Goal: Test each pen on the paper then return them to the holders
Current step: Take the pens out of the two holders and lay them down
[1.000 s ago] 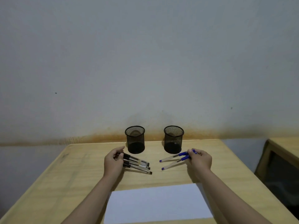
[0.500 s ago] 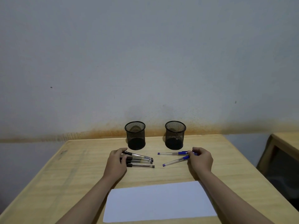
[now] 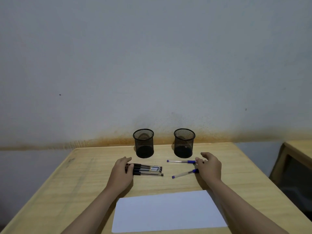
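Note:
Two black mesh holders stand at the back of the wooden table, the left holder (image 3: 143,144) and the right holder (image 3: 184,144), and both look empty. Several black pens (image 3: 148,169) lie side by side on the table in front of the left holder. My left hand (image 3: 121,172) rests on their left ends with relaxed fingers. Two blue pens lie in front of the right holder, one (image 3: 181,161) farther back and one (image 3: 184,173) nearer and slanted. My right hand (image 3: 209,167) is spread loosely at their right ends, its fingertips touching them. A white sheet of paper (image 3: 168,211) lies at the near edge.
The table (image 3: 81,179) stands against a grey wall with a rusty stain along its base. A second piece of wooden furniture (image 3: 297,149) sits to the right across a gap. Bare wood lies left and right of the paper.
Both bundles of pens have gone from held above the table to lying flat on it. My fingers have loosened from them, and the right hand has opened wider.

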The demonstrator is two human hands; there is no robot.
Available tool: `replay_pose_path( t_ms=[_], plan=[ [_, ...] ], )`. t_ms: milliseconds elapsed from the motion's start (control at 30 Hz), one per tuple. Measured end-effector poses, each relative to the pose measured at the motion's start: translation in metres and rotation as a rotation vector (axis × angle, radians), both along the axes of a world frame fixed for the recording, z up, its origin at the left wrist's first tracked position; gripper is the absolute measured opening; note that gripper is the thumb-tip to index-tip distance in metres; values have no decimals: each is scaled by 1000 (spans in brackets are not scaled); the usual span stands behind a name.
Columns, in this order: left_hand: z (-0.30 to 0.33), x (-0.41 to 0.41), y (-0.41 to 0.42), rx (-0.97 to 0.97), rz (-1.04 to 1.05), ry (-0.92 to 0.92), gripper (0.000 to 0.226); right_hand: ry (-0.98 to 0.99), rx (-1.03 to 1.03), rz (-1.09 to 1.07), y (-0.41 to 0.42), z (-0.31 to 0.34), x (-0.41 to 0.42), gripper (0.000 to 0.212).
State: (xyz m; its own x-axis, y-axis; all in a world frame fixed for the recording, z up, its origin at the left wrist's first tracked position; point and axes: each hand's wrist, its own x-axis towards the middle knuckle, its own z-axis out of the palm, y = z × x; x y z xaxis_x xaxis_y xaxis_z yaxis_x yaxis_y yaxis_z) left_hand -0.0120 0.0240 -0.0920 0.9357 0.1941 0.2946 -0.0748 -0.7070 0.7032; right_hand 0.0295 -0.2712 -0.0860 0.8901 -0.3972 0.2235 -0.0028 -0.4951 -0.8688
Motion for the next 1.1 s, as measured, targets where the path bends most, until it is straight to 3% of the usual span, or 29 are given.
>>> replay_pose_path(
  t_ms=[233, 500, 700, 867, 1000, 1100],
  plan=[
    [-7, -86, -2, -20, -160, -111, 29, -216, -295, 309, 41, 4, -18, 18],
    [-30, -117, 4, 193, -312, -50, 39, 4, -560, 484, 92, 3, -31, 20],
    [-34, -117, 4, 209, -322, -9, 40, -17, -661, 549, 97, -3, -32, 20],
    [-34, -116, 4, 223, -320, -12, 41, -14, -614, 573, 94, 4, -36, 16],
    [-33, -118, 5, 205, -322, -60, 41, -74, -379, 610, 84, 15, -52, 9],
    [-30, -122, 4, 167, -164, -221, 40, -130, -217, 618, 73, 25, -72, 7]
  ],
)
